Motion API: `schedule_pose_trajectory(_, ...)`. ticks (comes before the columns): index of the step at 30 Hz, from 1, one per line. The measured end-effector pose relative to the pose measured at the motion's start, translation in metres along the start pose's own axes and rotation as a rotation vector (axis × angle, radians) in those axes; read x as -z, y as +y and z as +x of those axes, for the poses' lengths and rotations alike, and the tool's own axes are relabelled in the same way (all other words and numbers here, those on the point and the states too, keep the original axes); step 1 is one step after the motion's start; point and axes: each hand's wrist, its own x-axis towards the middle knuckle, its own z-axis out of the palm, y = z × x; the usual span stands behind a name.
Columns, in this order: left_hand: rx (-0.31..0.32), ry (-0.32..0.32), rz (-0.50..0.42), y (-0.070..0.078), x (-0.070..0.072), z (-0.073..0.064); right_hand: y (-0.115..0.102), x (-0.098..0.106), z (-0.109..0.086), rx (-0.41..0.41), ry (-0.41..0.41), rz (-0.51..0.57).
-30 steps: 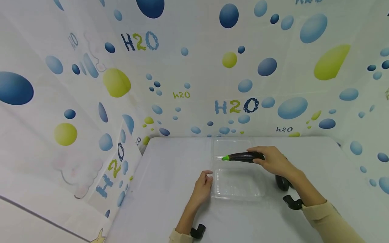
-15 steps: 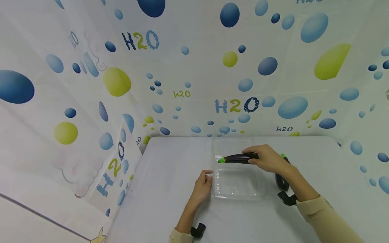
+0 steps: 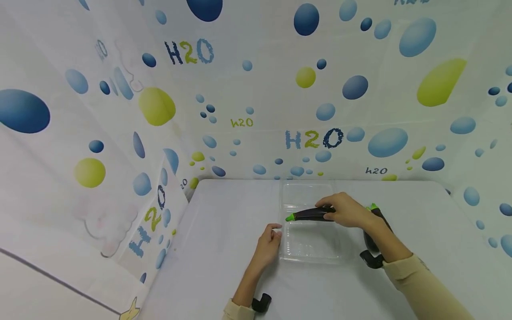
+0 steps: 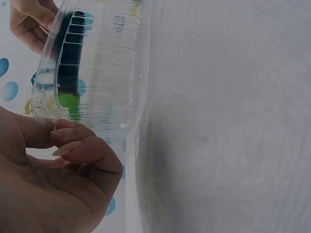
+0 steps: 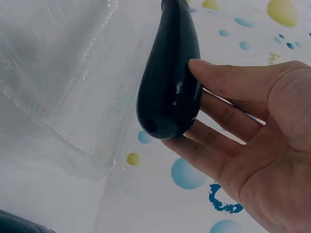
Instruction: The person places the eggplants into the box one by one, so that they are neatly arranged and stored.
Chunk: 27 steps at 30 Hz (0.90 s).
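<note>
My right hand (image 3: 352, 211) holds a dark purple eggplant (image 3: 308, 215) by its thick end, thumb against fingers. Its green stem end points left, above the middle of a clear plastic clamshell box (image 3: 285, 249). That box lies unfolded on the table, one half behind the other. At its left side, my left hand (image 3: 267, 246) pinches the rim between thumb and curled fingers, as the left wrist view shows at the box corner (image 4: 43, 104). Through the clear wall the held eggplant's green tip (image 4: 69, 103) shows. In the right wrist view, the eggplant's rounded bottom (image 5: 167, 107) rests against my fingers.
More eggplant (image 3: 371, 242) lies right of the box, partly hidden under my right forearm; two green tips (image 3: 374, 206) show there. A white cloth covers the table (image 3: 224, 222). Behind it hangs a curtain (image 3: 264, 89) with blue and green spots.
My right hand has carried the eggplant left and slightly nearer, over the box's middle. The eggplants at the right have come more into sight. My left hand keeps its place.
</note>
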Motion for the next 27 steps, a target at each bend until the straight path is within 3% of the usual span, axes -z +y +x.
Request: schedule_pose_trajectory(27, -0.027, 0.013, -0.008, 0.000, 0.000, -0.003, -0.001, -0.014, 0.014, -0.003, -0.064, -0.057)
